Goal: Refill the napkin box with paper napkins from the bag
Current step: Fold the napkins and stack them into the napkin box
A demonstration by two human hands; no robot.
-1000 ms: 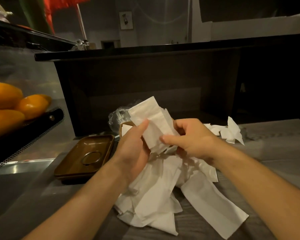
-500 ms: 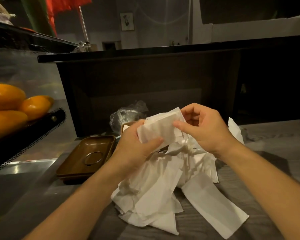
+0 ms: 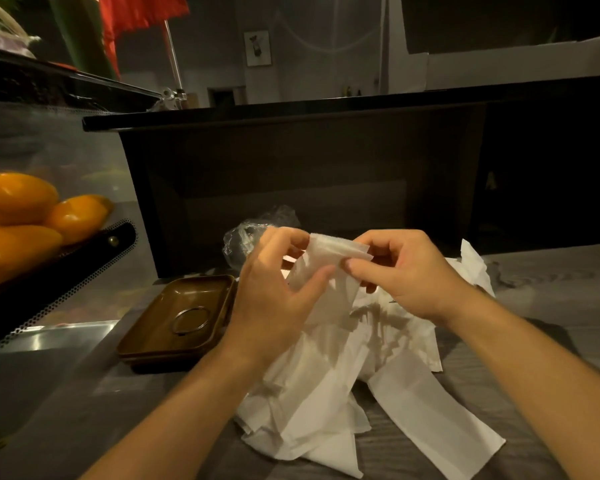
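One napkin [image 3: 329, 258] is pinched between left hand [image 3: 274, 299] and right hand [image 3: 406, 275], fingers curled, above the napkin pile [image 3: 326, 382].

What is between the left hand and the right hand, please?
In the head view, one white napkin spans the gap: the left hand and the right hand each pinch an end of it.

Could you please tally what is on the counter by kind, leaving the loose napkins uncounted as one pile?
Orange fruits: 4 visible
Brown tray: 1
Metal ring: 1
Clear plastic bag: 1
Napkin pile: 1
Total: 8
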